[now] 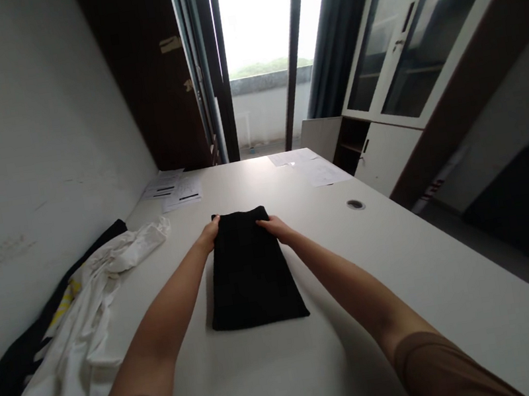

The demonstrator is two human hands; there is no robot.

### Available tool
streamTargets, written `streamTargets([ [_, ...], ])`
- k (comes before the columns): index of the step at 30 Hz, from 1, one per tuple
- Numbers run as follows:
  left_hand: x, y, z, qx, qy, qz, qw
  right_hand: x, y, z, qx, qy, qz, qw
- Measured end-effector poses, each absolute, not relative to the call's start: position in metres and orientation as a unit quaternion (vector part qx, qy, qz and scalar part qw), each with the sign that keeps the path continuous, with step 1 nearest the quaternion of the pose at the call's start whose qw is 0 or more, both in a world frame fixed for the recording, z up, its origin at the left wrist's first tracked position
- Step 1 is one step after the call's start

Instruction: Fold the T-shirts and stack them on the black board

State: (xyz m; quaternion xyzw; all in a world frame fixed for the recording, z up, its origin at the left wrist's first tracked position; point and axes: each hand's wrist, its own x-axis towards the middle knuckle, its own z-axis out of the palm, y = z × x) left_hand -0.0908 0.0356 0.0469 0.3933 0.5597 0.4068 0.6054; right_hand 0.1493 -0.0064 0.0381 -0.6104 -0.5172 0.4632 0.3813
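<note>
A black garment (pixel 254 270), folded into a neat rectangle, lies on the white table (pixel 368 342) in front of me. At its far left corner, my left hand (pixel 210 232) grips the edge with the thumb on top. My right hand (pixel 275 228) holds the far right edge, its thumb lying over the cloth and the other fingers mostly hidden at the side. The near end of the garment rests flat on the tabletop. What kind of garment it is cannot be made out from the fold.
Left, along the wall, lie a crumpled white garment (pixel 96 311) and dark clothes (pixel 22 347). Papers (pixel 182 191) sit at the far left and more sheets (pixel 323 170) at the far right, near a round cable hole (pixel 356 205). A white cabinet (pixel 388 151) stands beyond.
</note>
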Motion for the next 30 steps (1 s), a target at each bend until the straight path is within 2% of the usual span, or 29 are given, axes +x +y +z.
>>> streamTargets([
  [3,-0.086,0.039,0.032,0.452,0.613,0.398,0.511,0.155,0.006,0.030,-0.709,-0.616,0.226,0.261],
  [6,-0.084,0.038,0.019,0.513,0.647,0.394,0.404,0.158,0.007,0.016,-0.725,-0.646,0.124,0.206],
  [10,-0.085,0.036,0.010,0.573,0.671,0.377,0.282,0.159,0.004,0.003,-0.718,-0.658,0.095,0.209],
  [14,-0.082,0.035,0.004,0.600,0.690,0.344,0.214,0.158,0.005,0.003,-0.731,-0.644,0.088,0.208],
  [20,-0.077,0.033,-0.005,0.623,0.699,0.308,0.169,0.157,0.004,0.003,-0.737,-0.638,0.082,0.205],
  [24,-0.078,0.033,-0.003,0.647,0.682,0.307,0.153,0.157,-0.007,0.010,-0.728,-0.628,0.097,0.258],
  [27,-0.078,0.032,-0.001,0.657,0.671,0.314,0.141,0.151,-0.019,0.021,-0.681,-0.658,0.065,0.316],
  [30,-0.077,0.032,0.001,0.666,0.662,0.317,0.131,0.137,-0.026,0.027,-0.610,-0.726,0.020,0.317],
])
